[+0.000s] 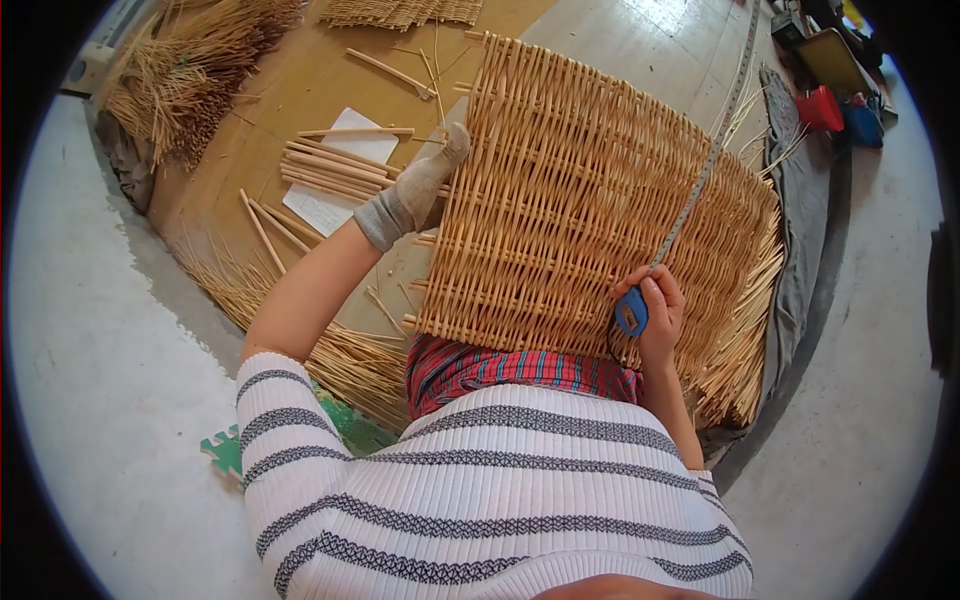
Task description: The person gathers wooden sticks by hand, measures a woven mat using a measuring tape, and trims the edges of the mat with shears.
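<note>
A woven wicker panel lies across my lap, tilted, with stick ends poking out along its left edge. My left hand wears a grey work glove and is closed on that left edge; part of its fingers is hidden. My bare right hand is wrapped round a blue tape measure above the panel's lower right part. From its case the metal blade runs out up and to the right, across the panel and past its far edge.
Peeled sticks rest on white paper at left. A bundle of wicker rods stands at the upper left, with loose rods beside my lap. Grey cloth and a red object are at right.
</note>
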`<state>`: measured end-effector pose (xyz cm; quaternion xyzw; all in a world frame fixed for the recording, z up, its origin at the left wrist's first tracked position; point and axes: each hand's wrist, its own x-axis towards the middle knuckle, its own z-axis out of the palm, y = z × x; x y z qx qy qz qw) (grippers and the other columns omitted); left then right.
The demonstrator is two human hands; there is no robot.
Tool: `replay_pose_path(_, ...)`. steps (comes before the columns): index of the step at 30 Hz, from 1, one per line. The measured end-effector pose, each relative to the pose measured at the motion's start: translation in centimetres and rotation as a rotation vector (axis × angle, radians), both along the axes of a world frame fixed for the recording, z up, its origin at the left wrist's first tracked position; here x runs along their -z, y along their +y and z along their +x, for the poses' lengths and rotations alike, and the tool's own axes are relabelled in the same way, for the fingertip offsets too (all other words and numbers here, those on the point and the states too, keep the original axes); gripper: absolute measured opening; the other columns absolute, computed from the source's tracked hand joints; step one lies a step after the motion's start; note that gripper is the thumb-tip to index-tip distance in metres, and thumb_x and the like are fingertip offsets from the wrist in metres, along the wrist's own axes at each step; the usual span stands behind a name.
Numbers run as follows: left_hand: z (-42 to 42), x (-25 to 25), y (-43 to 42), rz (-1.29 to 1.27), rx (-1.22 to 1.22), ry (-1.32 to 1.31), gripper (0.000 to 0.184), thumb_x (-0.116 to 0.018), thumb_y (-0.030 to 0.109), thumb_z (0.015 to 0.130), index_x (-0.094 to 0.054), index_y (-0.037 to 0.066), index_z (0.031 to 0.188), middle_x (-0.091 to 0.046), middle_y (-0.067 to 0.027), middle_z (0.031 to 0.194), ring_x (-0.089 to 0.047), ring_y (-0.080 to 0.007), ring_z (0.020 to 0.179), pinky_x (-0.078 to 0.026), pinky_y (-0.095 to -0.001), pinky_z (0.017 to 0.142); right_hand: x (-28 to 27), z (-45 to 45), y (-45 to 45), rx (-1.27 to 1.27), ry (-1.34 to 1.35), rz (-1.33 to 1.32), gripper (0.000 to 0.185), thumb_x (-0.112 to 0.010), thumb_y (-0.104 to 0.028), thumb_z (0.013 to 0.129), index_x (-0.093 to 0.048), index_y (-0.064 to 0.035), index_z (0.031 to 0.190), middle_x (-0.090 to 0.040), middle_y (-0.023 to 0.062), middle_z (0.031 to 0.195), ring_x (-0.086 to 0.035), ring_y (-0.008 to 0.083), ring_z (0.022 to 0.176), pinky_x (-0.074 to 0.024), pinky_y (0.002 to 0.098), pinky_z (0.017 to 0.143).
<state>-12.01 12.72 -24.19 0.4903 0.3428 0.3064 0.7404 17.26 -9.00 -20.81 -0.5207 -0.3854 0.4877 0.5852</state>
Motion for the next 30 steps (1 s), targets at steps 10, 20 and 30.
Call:
replay_pose_path(10, -1.3, -2.4, 3.3, -0.202, 0.016, 0.137, 0.095, -0.040, 0.078, 0.091, -0.044, 0.000, 0.145, -0.059, -0.0096, 0.127, -0.060, -0.0159, 0.111, -0.053, -0.0329, 0.094, -0.5, 0.3, 2.1, -0.085, 0.051, -0.093, 0.023, -0.050, -0.018, 0.105, -0.063, 0.0004, 0.102, -0.065, 0.0065, 0.087, -0.065, 0.0165, 0.078, -0.0537, 0.0305, 0.070)
replay_pose_path(20, -7.3, 0.3, 2.6, -0.324, -0.227, 0.218, 0.069, -0.039, 0.060, 0.103, -0.054, 0.001, 0.135, -0.063, -0.0116, 0.126, -0.061, -0.0221, 0.106, -0.052, -0.0354, 0.092, -7.8, 9.8, -1.2, -0.339, -0.591, -0.442, 0.023, -0.058, -0.019, 0.101, -0.067, 0.0009, 0.094, -0.061, 0.0000, 0.078, -0.057, 0.0083, 0.073, -0.0451, 0.0255, 0.065)
replay_pose_path(30, -9.0, 2.5, 0.2, -0.294, -0.501, 0.107, 0.026, -0.048, 0.018, 0.106, -0.061, 0.004, 0.123, -0.071, -0.0095, 0.107, -0.069, -0.0208, 0.093, -0.058, -0.0332, 0.076, -10.1, 14.3, -1.0, -0.299, -0.980, -0.424, 0.023, -0.065, -0.020, 0.096, -0.069, 0.0014, 0.088, -0.054, 0.0036, 0.063, -0.044, 0.0101, 0.056, -0.0352, 0.0313, 0.053)
